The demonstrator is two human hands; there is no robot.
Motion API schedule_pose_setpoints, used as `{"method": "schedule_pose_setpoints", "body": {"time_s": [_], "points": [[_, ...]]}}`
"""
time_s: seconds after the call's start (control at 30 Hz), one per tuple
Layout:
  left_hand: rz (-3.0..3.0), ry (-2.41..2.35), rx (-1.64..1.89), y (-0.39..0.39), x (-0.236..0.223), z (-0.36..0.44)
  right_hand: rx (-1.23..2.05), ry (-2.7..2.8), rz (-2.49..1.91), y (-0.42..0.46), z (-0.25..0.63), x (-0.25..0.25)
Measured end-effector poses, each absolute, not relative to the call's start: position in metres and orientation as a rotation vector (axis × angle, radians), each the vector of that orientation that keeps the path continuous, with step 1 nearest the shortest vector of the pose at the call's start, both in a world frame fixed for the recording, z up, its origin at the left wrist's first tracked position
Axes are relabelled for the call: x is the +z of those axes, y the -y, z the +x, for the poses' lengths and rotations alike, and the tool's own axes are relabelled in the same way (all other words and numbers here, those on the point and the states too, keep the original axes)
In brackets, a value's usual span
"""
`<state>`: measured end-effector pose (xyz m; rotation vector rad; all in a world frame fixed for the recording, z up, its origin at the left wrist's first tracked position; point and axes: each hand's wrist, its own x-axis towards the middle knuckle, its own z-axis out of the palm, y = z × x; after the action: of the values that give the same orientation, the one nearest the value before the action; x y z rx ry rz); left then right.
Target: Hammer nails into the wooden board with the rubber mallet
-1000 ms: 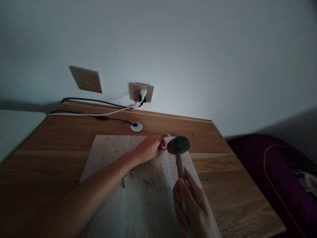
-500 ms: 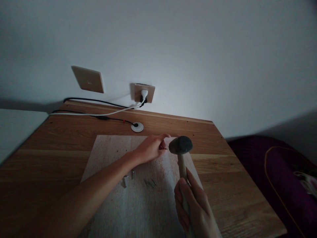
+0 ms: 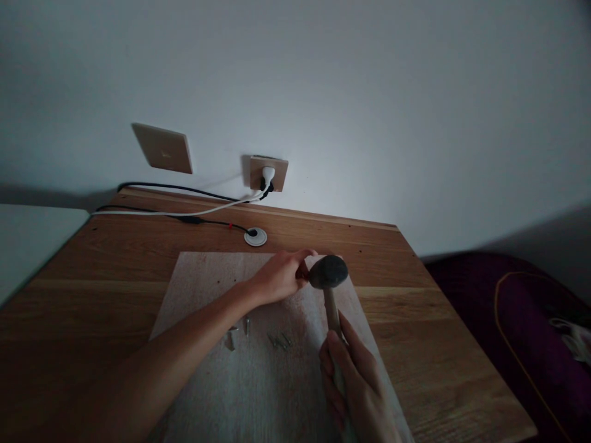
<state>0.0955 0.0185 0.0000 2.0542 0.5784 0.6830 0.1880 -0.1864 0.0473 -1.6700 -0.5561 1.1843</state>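
The right hand (image 3: 354, 381) grips the mallet (image 3: 328, 272), probably head-heavy, sensibly by its handle (image 3: 331, 311); whether the left hand (image 3: 281, 277) holds anything is hidden.

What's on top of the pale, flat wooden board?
Slim silvery metal fasteners and a small angular pale piece; the bare left hand and forearm hide whatever is beneath them.

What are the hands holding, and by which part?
The right hand grips the mallet by its handle; whether the left hand holds anything can't be told.
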Motion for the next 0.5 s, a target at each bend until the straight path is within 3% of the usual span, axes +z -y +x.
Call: {"method": "schedule_pose_setpoints", "body": {"time_s": [0.5], "points": [[2.072, -0.583, 0.646, -0.0197, -0.0024, 0.097, 1.186, 0.516, -1.607, 0.1879, 0.185, 0.0517]]}}
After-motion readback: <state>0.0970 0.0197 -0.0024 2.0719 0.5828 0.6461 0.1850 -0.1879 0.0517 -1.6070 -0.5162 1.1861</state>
